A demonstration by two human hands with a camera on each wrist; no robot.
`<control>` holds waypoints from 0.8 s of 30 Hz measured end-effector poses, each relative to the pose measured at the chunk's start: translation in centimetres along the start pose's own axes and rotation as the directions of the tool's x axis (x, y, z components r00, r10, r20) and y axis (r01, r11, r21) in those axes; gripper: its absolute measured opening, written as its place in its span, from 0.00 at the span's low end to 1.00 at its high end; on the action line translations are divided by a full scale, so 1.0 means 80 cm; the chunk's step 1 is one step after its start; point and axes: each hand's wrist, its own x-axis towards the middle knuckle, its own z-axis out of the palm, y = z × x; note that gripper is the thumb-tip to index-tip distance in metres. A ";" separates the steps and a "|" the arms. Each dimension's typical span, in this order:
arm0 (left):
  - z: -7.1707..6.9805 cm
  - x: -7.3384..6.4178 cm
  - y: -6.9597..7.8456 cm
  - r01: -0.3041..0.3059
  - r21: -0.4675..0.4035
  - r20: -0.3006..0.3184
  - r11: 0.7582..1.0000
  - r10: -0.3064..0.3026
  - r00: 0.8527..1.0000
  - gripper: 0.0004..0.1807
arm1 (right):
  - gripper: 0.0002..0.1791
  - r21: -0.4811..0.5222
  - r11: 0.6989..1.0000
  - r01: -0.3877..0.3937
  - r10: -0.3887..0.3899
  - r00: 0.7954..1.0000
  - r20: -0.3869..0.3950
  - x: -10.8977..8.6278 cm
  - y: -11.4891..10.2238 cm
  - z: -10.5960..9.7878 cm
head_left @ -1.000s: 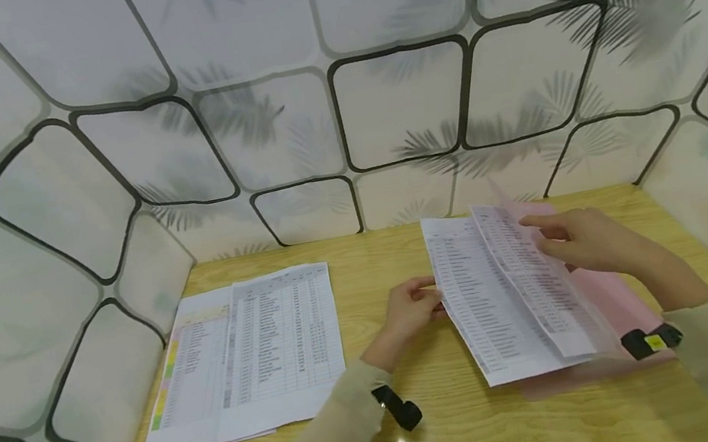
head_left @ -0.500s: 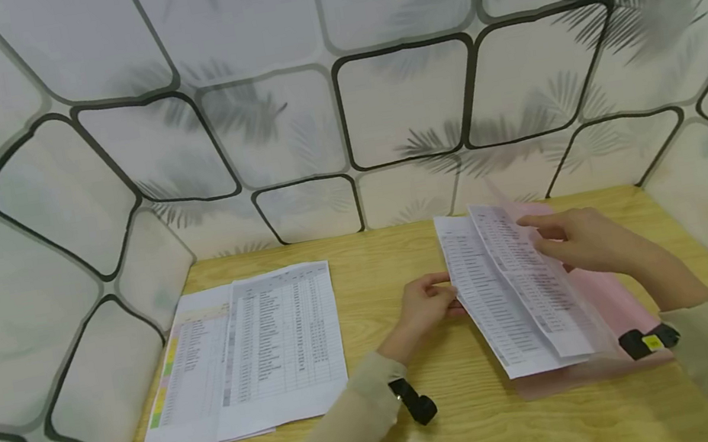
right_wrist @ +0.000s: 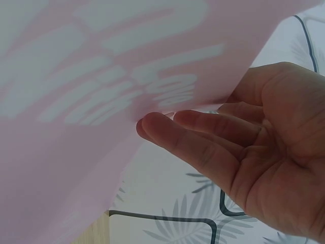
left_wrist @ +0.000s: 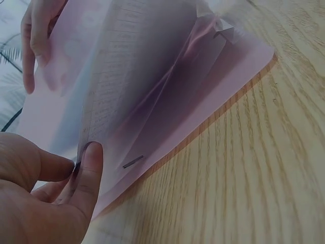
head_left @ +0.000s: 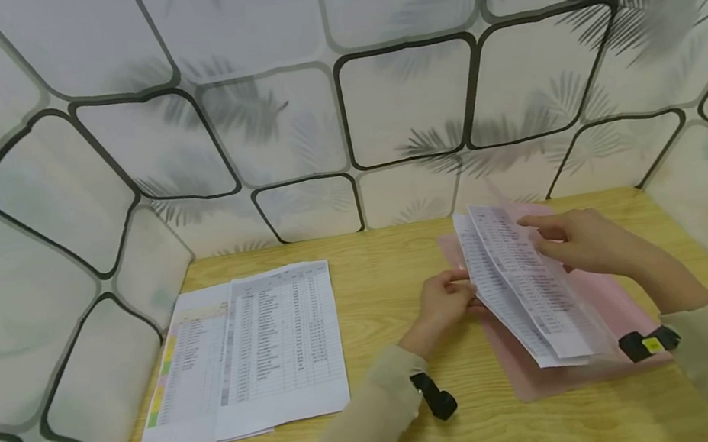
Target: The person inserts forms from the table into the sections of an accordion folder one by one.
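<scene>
Printed sheets point(head_left: 532, 293) stand half raised inside a pink folder point(head_left: 524, 375) on the right of the table. My left hand point(head_left: 440, 308) pinches the left edge of a sheet between thumb and fingers. In the left wrist view, that left hand point(left_wrist: 56, 193) is at the paper's edge, above the pink folder point(left_wrist: 223, 107), where a small dark strip shows. My right hand point(head_left: 587, 242) holds up the translucent pink cover with the sheets leaning on it. Seen in the right wrist view, the right hand point(right_wrist: 244, 142) pinches the edge of the pink cover point(right_wrist: 61, 157).
Two overlapping printed table sheets point(head_left: 276, 341) lie on the left of the wooden table point(head_left: 362, 274), one with coloured cells along its edge. Patterned walls point(head_left: 284, 131) enclose the table at the back and both sides.
My left hand has moved right, turning the left sheet towards the raised ones. More of the pink folder's left part shows now. The right hand has stayed nearly still.
</scene>
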 end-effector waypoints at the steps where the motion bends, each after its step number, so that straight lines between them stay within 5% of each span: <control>1: 0.002 0.001 -0.001 0.004 -0.005 0.000 1.000 -0.004 1.000 0.15 | 0.30 0.000 1.000 0.002 -0.002 1.000 0.000 0.000 0.001 0.000; 24: 0.029 0.009 -0.005 0.001 0.013 -0.057 1.000 0.000 0.998 0.13 | 0.30 -0.024 1.000 0.015 -0.016 1.000 -0.027 0.001 0.006 0.003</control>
